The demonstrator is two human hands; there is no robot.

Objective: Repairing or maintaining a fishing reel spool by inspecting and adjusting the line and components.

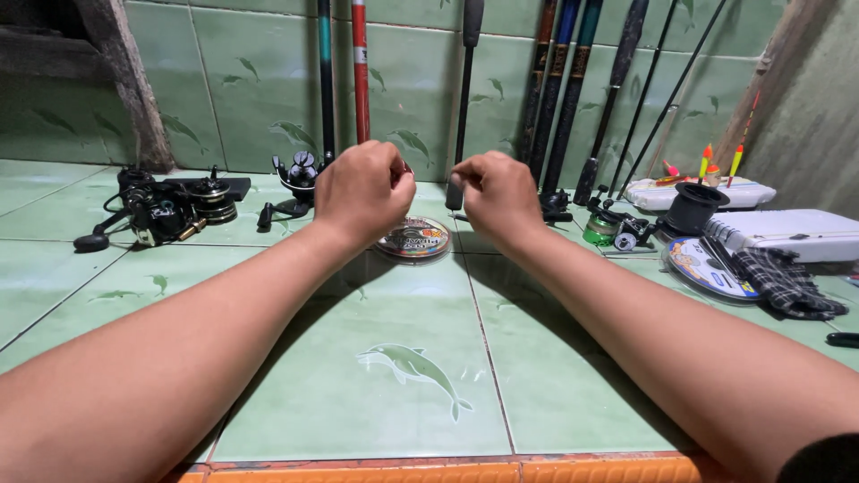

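Note:
My left hand point(362, 192) and my right hand point(499, 195) are raised side by side over a green tiled floor, backs toward me, fingers pinched closed. What they pinch is too thin to see; it may be fishing line. Just below and between them lies a round line spool point(414, 239) with a colourful label, flat on the tile. My left hand partly hides its far edge. Neither hand touches the spool.
Several fishing reels point(170, 210) lie at the left, another reel point(298, 174) behind my left hand. Rods point(562, 89) lean on the tiled wall. At right are a second flat spool point(702, 266), a black cup point(693, 207), tackle boxes point(787, 234), floats point(707, 163) and a checked cloth point(787, 282).

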